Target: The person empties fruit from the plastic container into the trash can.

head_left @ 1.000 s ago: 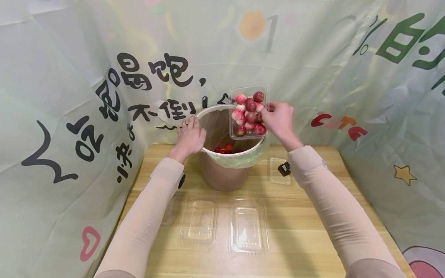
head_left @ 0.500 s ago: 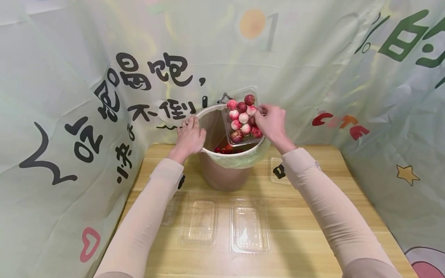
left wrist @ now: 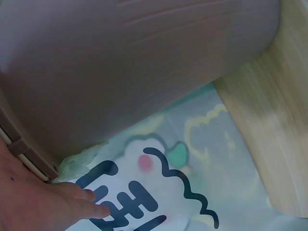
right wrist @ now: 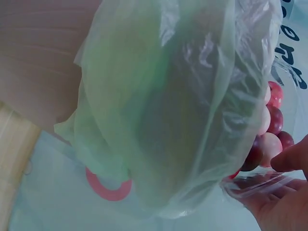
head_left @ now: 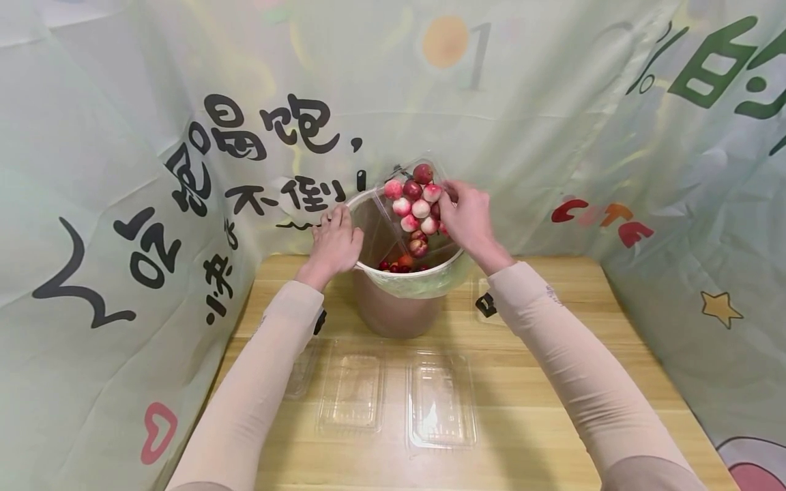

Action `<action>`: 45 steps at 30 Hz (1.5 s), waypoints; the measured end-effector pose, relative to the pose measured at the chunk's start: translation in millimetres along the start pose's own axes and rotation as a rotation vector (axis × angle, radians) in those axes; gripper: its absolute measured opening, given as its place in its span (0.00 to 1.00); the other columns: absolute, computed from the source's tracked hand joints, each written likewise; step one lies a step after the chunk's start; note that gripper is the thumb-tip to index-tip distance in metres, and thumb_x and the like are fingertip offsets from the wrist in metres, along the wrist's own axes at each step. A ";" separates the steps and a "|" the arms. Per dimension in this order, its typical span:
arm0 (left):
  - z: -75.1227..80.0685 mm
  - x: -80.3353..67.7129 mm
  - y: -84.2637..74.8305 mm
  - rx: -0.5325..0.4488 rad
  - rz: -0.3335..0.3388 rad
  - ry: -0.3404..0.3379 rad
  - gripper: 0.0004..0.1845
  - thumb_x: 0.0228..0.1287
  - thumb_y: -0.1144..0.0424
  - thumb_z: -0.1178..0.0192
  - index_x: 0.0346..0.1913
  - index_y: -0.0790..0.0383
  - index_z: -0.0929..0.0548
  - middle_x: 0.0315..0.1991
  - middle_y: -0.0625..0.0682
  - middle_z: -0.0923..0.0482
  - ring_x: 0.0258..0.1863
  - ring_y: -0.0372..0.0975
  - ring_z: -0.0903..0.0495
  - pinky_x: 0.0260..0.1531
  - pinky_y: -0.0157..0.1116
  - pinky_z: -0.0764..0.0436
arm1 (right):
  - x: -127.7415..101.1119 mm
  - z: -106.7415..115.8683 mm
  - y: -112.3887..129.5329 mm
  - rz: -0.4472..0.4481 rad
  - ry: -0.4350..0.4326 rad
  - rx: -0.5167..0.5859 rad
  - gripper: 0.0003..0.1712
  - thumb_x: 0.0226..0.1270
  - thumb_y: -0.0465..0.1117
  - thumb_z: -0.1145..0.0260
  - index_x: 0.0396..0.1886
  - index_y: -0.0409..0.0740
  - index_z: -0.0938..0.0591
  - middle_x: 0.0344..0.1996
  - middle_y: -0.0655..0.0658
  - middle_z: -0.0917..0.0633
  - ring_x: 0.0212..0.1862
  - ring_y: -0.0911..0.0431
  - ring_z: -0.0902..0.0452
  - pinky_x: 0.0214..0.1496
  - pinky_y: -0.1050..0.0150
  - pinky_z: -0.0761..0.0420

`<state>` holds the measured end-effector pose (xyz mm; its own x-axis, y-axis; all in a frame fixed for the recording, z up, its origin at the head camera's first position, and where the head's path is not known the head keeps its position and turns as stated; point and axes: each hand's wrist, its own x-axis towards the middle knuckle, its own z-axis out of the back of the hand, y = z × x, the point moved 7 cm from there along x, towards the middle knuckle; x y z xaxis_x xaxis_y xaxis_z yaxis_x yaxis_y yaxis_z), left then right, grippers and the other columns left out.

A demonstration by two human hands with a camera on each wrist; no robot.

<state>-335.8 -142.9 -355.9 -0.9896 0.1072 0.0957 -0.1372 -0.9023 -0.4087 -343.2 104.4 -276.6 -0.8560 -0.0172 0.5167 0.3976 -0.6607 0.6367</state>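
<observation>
**Over the bin: fruit tray tipping further**

Above the bin [head_left: 399,300], the right hand [head_left: 467,218] is pinching the right edge of a clear plastic tray [head_left: 393,215] full of small red and pink fruit [head_left: 414,204], its fingers curled round the rim. Against the frames of a second ago, the tray is tilting more steeply and sitting further left, now wholly over the bin's mouth, and the lowest fruit is sliding down toward the red fruit already lying at the bottom [head_left: 399,262]. By the look of it, the emptying of the tray is under way, with most of the fruit not yet out.

The left hand [head_left: 334,242] is resting on the bin's left rim as before, fingers draped loosely over the edge and gripping nothing tightly; the left wrist view is showing only the palm against the bin's brown wall [left wrist: 144,62]. A pale green liner bag [right wrist: 159,106] is folding over the rim, and the right wrist view is showing the fruit just behind it.

As for room, the bin is standing at the back of the desk [head_left: 552,423], close against the printed cloth backdrop [head_left: 123,204], so there is little space behind. Three empty clear trays [head_left: 439,399] are lying on the desk in front, well apart from the bin, with another one [head_left: 491,300] just beside it under the right forearm.
</observation>
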 end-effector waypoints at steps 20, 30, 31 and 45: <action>1.4 -1.2 -1.0 0.008 -0.001 -0.002 0.39 0.82 0.49 0.69 0.84 0.71 0.55 0.87 0.64 0.61 0.84 0.67 0.61 0.80 0.69 0.58 | -3.8 -6.0 12.2 0.113 0.015 0.006 0.18 0.79 0.34 0.41 0.61 0.32 0.15 0.57 0.32 0.12 0.57 0.39 0.12 0.60 0.45 0.13; 1.1 -1.9 -0.9 -0.009 0.001 -0.004 0.38 0.82 0.49 0.68 0.84 0.71 0.54 0.87 0.64 0.61 0.84 0.67 0.61 0.81 0.69 0.59 | -5.2 -5.8 18.3 0.207 -0.012 0.049 0.17 0.78 0.31 0.40 0.60 0.32 0.15 0.57 0.32 0.12 0.57 0.39 0.12 0.57 0.46 0.12; 0.9 -1.8 -0.8 -0.009 0.001 -0.004 0.38 0.82 0.49 0.68 0.84 0.71 0.53 0.87 0.64 0.60 0.84 0.67 0.61 0.80 0.69 0.58 | -5.4 -5.9 18.5 0.212 -0.014 0.045 0.17 0.78 0.31 0.40 0.60 0.32 0.15 0.56 0.32 0.12 0.57 0.39 0.12 0.58 0.46 0.12; 0.2 -1.0 -0.3 0.001 -0.002 -0.009 0.38 0.82 0.49 0.69 0.84 0.71 0.53 0.87 0.64 0.60 0.84 0.67 0.60 0.80 0.70 0.58 | -8.6 0.3 20.0 0.201 -0.031 0.047 0.20 0.77 0.31 0.41 0.65 0.36 0.16 0.56 0.32 0.12 0.34 0.43 0.11 0.39 0.52 0.12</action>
<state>-334.8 -142.8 -355.6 -0.9889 0.1057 0.1044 -0.1395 -0.9025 -0.4076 -327.8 91.5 -268.1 -0.7475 -0.1218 0.6530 0.5750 -0.6108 0.5443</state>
